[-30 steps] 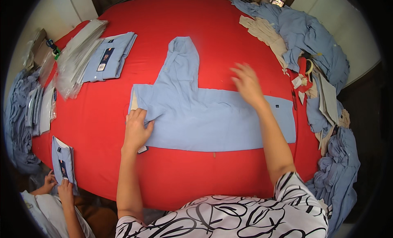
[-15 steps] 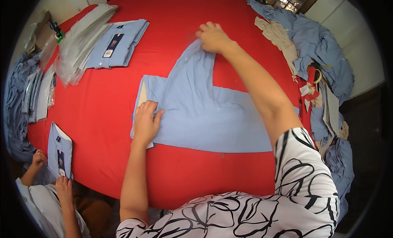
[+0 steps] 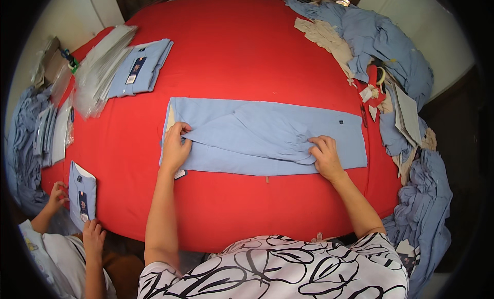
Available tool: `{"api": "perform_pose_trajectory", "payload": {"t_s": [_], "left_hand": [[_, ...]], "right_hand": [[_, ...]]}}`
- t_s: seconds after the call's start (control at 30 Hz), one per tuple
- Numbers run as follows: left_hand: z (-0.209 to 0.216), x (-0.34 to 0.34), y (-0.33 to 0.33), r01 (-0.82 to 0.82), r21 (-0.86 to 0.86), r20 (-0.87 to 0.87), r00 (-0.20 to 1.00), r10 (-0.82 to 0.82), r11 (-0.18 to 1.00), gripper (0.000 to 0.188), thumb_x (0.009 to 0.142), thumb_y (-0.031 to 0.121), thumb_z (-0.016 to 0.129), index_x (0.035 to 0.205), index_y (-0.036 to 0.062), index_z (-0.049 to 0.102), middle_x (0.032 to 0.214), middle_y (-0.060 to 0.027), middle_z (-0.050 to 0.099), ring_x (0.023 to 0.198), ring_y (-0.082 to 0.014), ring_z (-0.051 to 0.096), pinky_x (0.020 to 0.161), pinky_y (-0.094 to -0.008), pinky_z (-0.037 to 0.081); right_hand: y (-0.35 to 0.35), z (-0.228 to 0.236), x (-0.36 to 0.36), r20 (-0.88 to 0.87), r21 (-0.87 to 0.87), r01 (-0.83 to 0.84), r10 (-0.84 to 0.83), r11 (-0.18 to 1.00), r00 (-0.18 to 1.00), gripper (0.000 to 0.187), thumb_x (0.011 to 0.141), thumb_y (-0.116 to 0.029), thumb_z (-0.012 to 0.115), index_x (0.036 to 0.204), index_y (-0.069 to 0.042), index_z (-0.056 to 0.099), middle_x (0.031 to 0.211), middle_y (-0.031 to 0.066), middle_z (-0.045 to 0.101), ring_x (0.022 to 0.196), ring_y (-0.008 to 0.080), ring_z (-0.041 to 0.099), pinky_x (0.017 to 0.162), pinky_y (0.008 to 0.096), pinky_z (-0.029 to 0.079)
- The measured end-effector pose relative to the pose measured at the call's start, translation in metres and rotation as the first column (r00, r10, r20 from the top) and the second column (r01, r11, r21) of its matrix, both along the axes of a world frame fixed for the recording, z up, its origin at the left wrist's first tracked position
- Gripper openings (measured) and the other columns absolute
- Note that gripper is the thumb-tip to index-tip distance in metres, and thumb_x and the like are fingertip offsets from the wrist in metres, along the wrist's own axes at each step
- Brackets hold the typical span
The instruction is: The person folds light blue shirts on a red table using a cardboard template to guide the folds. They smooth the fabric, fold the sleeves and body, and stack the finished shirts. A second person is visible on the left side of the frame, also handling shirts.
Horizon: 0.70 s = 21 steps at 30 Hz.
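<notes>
A light blue shirt [image 3: 278, 162] lies face down and folded into a long strip on the red table, with a strip of cream board or lining [image 3: 170, 118] showing at its left end. One sleeve [image 3: 247, 132] is laid back along the body. Near the left end, my left hand [image 3: 176, 149] pinches the sleeve's tapered end. My right hand [image 3: 325, 156] grips the gathered cloth of the same sleeve, right of the middle. A small tag [image 3: 179, 173] peeks out under the lower left edge, beside my left wrist.
At the far left are a folded blue shirt [image 3: 146, 62] and fanned clear plastic bags [image 3: 103, 67]. Another person's hands [image 3: 94, 238] hold a folded shirt [image 3: 82, 193] at the lower left. Blue garments [image 3: 391, 47] are heaped along the right edge, near a tape roll [image 3: 381, 76].
My right hand has come down and toward me, bringing the raised sleeve down flat along the shirt. My left hand stays at the left end and now pinches the sleeve's end.
</notes>
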<state>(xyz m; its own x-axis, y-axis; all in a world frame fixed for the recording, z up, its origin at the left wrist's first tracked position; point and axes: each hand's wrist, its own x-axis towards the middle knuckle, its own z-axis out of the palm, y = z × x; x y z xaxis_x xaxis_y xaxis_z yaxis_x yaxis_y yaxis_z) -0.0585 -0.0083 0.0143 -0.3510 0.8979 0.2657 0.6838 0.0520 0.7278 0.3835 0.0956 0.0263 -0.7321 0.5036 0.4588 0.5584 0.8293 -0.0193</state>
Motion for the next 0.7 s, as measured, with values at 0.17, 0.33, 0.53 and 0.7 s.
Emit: {"api": "perform_pose_trajectory", "payload": {"t_s": [0.17, 0.33, 0.53, 0.7], "left_hand": [[0.0, -0.01, -0.002, 0.109, -0.027, -0.067, 0.992, -0.111, 0.994, 0.021, 0.074, -0.008, 0.054, 0.089, 0.0048, 0.061, 0.096, -0.0083, 0.063, 0.097, -0.0297, 0.057, 0.088, -0.0384, 0.044], [-0.003, -0.007, 0.002, 0.134, 0.057, -0.045, 0.99, -0.131, 0.989, 0.017, 0.072, -0.009, 0.052, 0.081, 0.0035, 0.06, 0.095, -0.0088, 0.063, 0.097, -0.0303, 0.057, 0.087, -0.0382, 0.044], [-0.003, -0.005, 0.0, 0.112, 0.049, -0.053, 0.993, -0.11, 0.992, 0.023, 0.071, -0.012, 0.051, 0.085, 0.0027, 0.062, 0.097, -0.0093, 0.063, 0.098, -0.0302, 0.058, 0.086, -0.0379, 0.046], [-0.001, -0.006, -0.003, 0.115, 0.05, -0.025, 0.993, -0.114, 0.992, 0.023, 0.071, -0.012, 0.051, 0.085, 0.0024, 0.062, 0.098, -0.0096, 0.063, 0.099, -0.0297, 0.059, 0.086, -0.0369, 0.046]], "right_hand": [[-0.004, 0.015, 0.001, -0.075, -0.032, 0.101, -0.103, 0.994, 0.992, 0.028, 0.066, 0.011, 0.056, 0.088, -0.005, 0.062, 0.123, 0.0121, 0.06, 0.11, 0.0336, 0.052, 0.093, 0.0469, 0.043], [0.001, 0.002, 0.052, -0.216, -0.418, 0.197, -0.308, 0.887, 0.927, 0.038, 0.072, 0.014, 0.051, 0.098, -0.008, 0.067, 0.127, 0.0127, 0.059, 0.116, 0.0341, 0.051, 0.098, 0.0467, 0.044], [0.005, -0.015, 0.119, 0.029, -0.249, 0.932, -0.96, 0.262, 0.278, 0.046, 0.089, -0.032, 0.068, 0.128, -0.009, 0.058, 0.13, 0.0158, 0.057, 0.122, 0.0377, 0.05, 0.101, 0.0512, 0.041], [0.016, -0.026, 0.141, 0.028, -0.332, 0.906, -0.957, 0.262, 0.287, 0.054, 0.084, -0.04, 0.074, 0.121, -0.003, 0.061, 0.114, 0.019, 0.064, 0.106, 0.038, 0.059, 0.093, 0.0473, 0.047]]}}
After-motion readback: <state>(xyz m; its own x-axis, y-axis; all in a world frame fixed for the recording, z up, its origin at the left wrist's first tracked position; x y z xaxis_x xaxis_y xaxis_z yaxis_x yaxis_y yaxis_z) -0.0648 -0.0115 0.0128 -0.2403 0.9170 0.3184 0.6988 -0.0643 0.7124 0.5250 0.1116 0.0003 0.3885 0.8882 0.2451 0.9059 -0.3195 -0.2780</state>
